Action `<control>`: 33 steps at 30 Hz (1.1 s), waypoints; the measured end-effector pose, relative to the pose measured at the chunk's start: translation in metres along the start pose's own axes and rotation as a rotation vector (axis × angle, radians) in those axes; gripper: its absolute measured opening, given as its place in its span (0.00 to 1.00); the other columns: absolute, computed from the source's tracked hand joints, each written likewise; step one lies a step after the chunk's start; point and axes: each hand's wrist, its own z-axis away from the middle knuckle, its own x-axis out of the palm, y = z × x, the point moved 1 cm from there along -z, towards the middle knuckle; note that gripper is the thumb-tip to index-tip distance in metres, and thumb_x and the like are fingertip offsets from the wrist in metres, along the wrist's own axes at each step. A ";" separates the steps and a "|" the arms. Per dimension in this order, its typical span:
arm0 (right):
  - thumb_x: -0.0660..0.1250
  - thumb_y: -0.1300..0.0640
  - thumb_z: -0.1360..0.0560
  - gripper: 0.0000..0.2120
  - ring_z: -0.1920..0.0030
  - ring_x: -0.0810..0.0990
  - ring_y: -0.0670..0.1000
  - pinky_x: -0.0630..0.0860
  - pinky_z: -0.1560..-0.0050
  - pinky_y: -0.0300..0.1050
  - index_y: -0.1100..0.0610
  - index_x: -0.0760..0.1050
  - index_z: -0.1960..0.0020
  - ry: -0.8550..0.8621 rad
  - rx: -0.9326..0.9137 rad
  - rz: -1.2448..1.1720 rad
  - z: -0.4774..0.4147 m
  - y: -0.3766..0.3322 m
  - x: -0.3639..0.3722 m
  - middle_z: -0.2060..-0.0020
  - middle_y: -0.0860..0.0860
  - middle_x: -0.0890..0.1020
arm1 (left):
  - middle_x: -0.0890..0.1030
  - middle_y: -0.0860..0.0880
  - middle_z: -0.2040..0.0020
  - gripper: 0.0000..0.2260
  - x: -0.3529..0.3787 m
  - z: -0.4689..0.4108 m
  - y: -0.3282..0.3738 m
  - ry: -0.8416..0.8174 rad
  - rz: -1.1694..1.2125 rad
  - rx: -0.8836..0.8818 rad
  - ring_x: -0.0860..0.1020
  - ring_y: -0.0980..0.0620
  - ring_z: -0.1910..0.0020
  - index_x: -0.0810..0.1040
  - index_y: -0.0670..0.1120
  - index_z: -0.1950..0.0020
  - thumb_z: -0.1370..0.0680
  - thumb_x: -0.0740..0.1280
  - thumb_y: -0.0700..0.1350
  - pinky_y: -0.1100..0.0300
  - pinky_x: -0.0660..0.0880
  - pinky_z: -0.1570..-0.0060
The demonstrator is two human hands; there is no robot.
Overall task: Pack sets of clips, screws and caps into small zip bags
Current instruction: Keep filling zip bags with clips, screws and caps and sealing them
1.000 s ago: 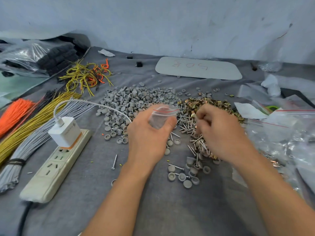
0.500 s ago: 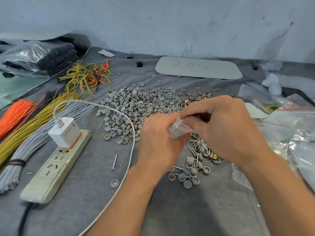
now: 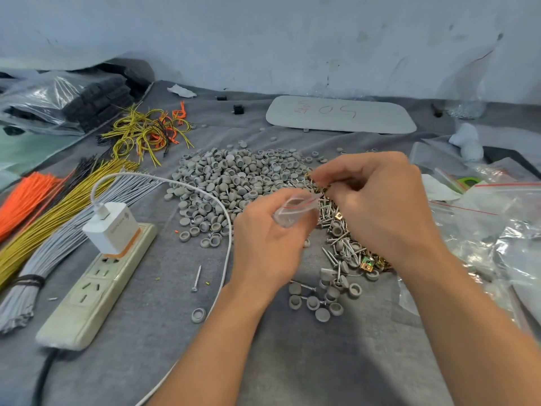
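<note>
- A person's left hand (image 3: 263, 244), in the centre of the frame, grips a small zip bag (image 3: 295, 210) of clear plastic with a red line near its mouth. The bag is pinched between thumb and fingers and held above the table.
- The right hand (image 3: 377, 206), right of centre, has its fingers curled and the tips drawn together just beside the bag's mouth. I cannot tell whether they hold anything.
- Behind the hands, in the middle of the frame, lies a wide heap of grey caps (image 3: 231, 177). A few more caps lie loose below the hands.
- Under and beside the right hand is a pile of silver screws (image 3: 333, 218), with brass-coloured clips (image 3: 369, 263) mixed in.
- At lower left, a white power strip (image 3: 96, 285) carries a white charger (image 3: 111, 227). Its white cable (image 3: 225, 230) curves past the left wrist.
- At the left edge lie bundles of orange wires (image 3: 23, 200), yellow wires (image 3: 58, 215) and grey wires (image 3: 52, 247).
- At the right edge is a heap of clear plastic bags (image 3: 497, 230).
- Everything rests on a grey cloth (image 3: 322, 361).
</note>
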 end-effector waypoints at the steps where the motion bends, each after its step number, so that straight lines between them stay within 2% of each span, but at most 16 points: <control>1: 0.69 0.67 0.27 0.18 0.60 0.83 0.34 0.75 0.57 0.25 0.44 0.87 0.57 0.023 0.048 0.015 -0.002 0.006 -0.002 0.64 0.34 0.85 | 0.85 0.65 0.57 0.07 -0.001 -0.001 -0.002 0.021 0.030 -0.020 0.83 0.66 0.60 0.86 0.60 0.51 0.26 0.76 0.49 0.63 0.80 0.59; 3: 0.69 0.63 0.25 0.15 0.64 0.83 0.37 0.75 0.63 0.28 0.43 0.86 0.59 -0.032 0.156 0.164 -0.004 0.019 -0.005 0.66 0.37 0.85 | 0.86 0.65 0.56 0.07 -0.003 -0.004 -0.003 0.091 0.066 -0.021 0.84 0.66 0.57 0.87 0.58 0.52 0.25 0.77 0.46 0.66 0.80 0.54; 5: 0.69 0.59 0.24 0.13 0.68 0.82 0.42 0.76 0.66 0.34 0.43 0.86 0.59 -0.229 0.238 0.406 -0.003 0.031 -0.004 0.67 0.41 0.85 | 0.86 0.64 0.56 0.07 -0.008 -0.007 -0.003 0.161 0.121 -0.030 0.84 0.64 0.57 0.87 0.58 0.51 0.24 0.76 0.44 0.70 0.78 0.58; 8: 0.71 0.52 0.23 0.06 0.65 0.82 0.48 0.80 0.60 0.43 0.47 0.86 0.55 -0.456 0.267 0.582 0.007 0.037 0.008 0.65 0.47 0.85 | 0.87 0.62 0.54 0.06 -0.015 -0.012 -0.003 0.275 0.183 -0.024 0.85 0.62 0.53 0.87 0.53 0.48 0.23 0.76 0.43 0.68 0.79 0.51; 10: 0.72 0.45 0.24 0.10 0.65 0.82 0.50 0.82 0.60 0.47 0.51 0.84 0.56 -0.511 0.273 0.650 0.012 0.035 0.018 0.67 0.48 0.83 | 0.87 0.62 0.54 0.06 -0.017 -0.012 -0.002 0.364 0.171 -0.010 0.84 0.64 0.52 0.87 0.53 0.48 0.23 0.76 0.43 0.68 0.78 0.50; 12: 0.72 0.42 0.25 0.12 0.66 0.79 0.52 0.79 0.62 0.47 0.51 0.81 0.56 -0.544 0.282 0.752 0.014 0.032 0.024 0.66 0.49 0.80 | 0.87 0.61 0.53 0.06 -0.018 -0.010 -0.001 0.414 0.104 0.027 0.84 0.64 0.51 0.87 0.51 0.47 0.23 0.75 0.45 0.68 0.77 0.49; 14: 0.73 0.46 0.25 0.12 0.68 0.74 0.52 0.71 0.66 0.45 0.52 0.76 0.58 -0.555 0.257 0.826 0.015 0.029 0.030 0.66 0.49 0.76 | 0.86 0.58 0.51 0.08 -0.017 -0.007 0.001 0.395 -0.011 0.070 0.83 0.61 0.48 0.87 0.51 0.45 0.24 0.74 0.49 0.60 0.79 0.43; 17: 0.71 0.53 0.23 0.16 0.69 0.67 0.51 0.69 0.64 0.46 0.53 0.65 0.62 -0.608 0.227 0.852 0.017 0.025 0.035 0.67 0.49 0.69 | 0.87 0.56 0.50 0.08 -0.013 -0.006 0.001 0.345 -0.063 0.092 0.84 0.55 0.47 0.87 0.53 0.46 0.24 0.73 0.50 0.46 0.78 0.41; 20: 0.67 0.54 0.23 0.17 0.68 0.65 0.51 0.66 0.67 0.46 0.52 0.60 0.62 -0.693 0.200 0.875 0.017 0.020 0.037 0.65 0.49 0.67 | 0.87 0.58 0.51 0.08 -0.012 -0.006 0.000 0.318 -0.069 0.086 0.84 0.54 0.48 0.87 0.55 0.46 0.24 0.74 0.50 0.45 0.78 0.41; 24: 0.67 0.54 0.23 0.13 0.70 0.67 0.51 0.64 0.68 0.45 0.52 0.66 0.63 -0.634 0.154 0.930 0.016 0.021 0.039 0.67 0.49 0.71 | 0.87 0.59 0.52 0.08 -0.013 -0.006 0.000 0.279 -0.064 0.070 0.84 0.53 0.48 0.86 0.59 0.47 0.24 0.74 0.50 0.45 0.78 0.42; 26: 0.68 0.52 0.22 0.08 0.67 0.75 0.52 0.70 0.65 0.44 0.52 0.77 0.59 -0.530 0.166 0.809 0.013 0.024 0.036 0.66 0.49 0.78 | 0.87 0.60 0.52 0.07 -0.013 -0.007 -0.001 0.262 -0.061 0.055 0.84 0.54 0.49 0.86 0.59 0.48 0.24 0.73 0.50 0.45 0.79 0.42; 28: 0.68 0.51 0.20 0.08 0.64 0.81 0.48 0.74 0.63 0.43 0.50 0.82 0.56 -0.367 0.232 0.484 0.006 0.028 0.028 0.66 0.45 0.82 | 0.87 0.61 0.53 0.07 -0.012 -0.007 -0.001 0.222 -0.074 0.043 0.84 0.55 0.50 0.86 0.59 0.48 0.25 0.73 0.52 0.46 0.79 0.43; 30: 0.69 0.54 0.19 0.10 0.71 0.77 0.41 0.73 0.70 0.38 0.50 0.82 0.59 -0.172 0.289 0.051 0.000 0.028 0.019 0.73 0.41 0.80 | 0.86 0.61 0.53 0.08 -0.010 -0.006 0.001 0.181 -0.113 0.049 0.84 0.55 0.50 0.86 0.59 0.47 0.26 0.73 0.53 0.47 0.79 0.44; 31: 0.69 0.56 0.20 0.11 0.75 0.72 0.41 0.70 0.71 0.37 0.51 0.82 0.60 -0.082 0.321 -0.157 -0.003 0.025 0.016 0.76 0.42 0.78 | 0.86 0.61 0.53 0.09 -0.009 -0.005 0.002 0.170 -0.125 0.061 0.84 0.56 0.50 0.86 0.59 0.47 0.27 0.74 0.53 0.46 0.79 0.44; 33: 0.70 0.60 0.21 0.14 0.73 0.68 0.45 0.66 0.67 0.41 0.51 0.82 0.65 0.067 0.349 -0.493 -0.007 0.016 0.011 0.77 0.43 0.73 | 0.86 0.61 0.53 0.11 -0.008 -0.004 0.005 0.151 -0.131 0.092 0.84 0.57 0.50 0.85 0.59 0.46 0.28 0.75 0.53 0.45 0.78 0.43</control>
